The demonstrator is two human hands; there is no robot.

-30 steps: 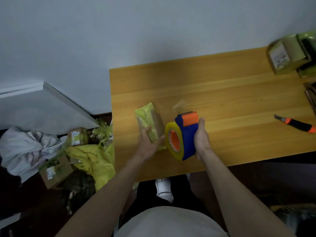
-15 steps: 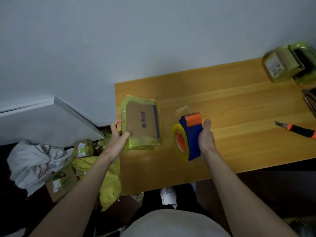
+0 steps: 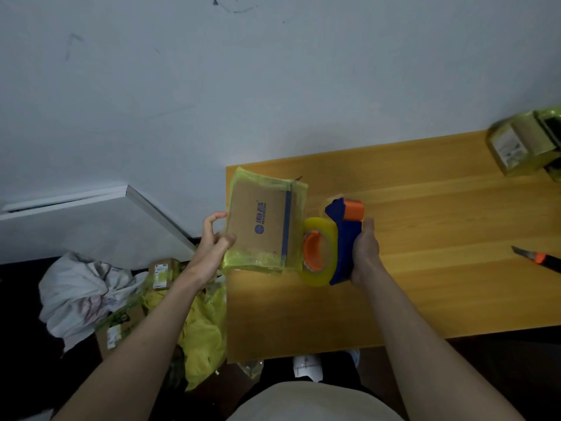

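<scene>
A flat cardboard parcel [image 3: 261, 221] wrapped in yellow-green tape lies at the left end of the wooden table [image 3: 409, 287], its printed face up. My left hand [image 3: 214, 241] grips its left edge, thumb on top. A blue and orange tape dispenser [image 3: 340, 241] with a yellowish tape roll stands right beside the parcel's right edge. My right hand [image 3: 365, 252] holds the dispenser by its blue handle.
An orange and black utility knife [image 3: 537, 258] lies at the right edge. More taped parcels [image 3: 522, 147] sit at the far right corner. On the floor to the left are yellow bags [image 3: 203, 326], small boxes [image 3: 162, 271] and white cloth [image 3: 79, 299]. A white board [image 3: 91, 220] leans by the wall.
The parcel went from tilted on edge to lying flat, face up. My left hand moved to its left edge. The dispenser came up against the parcel's right side.
</scene>
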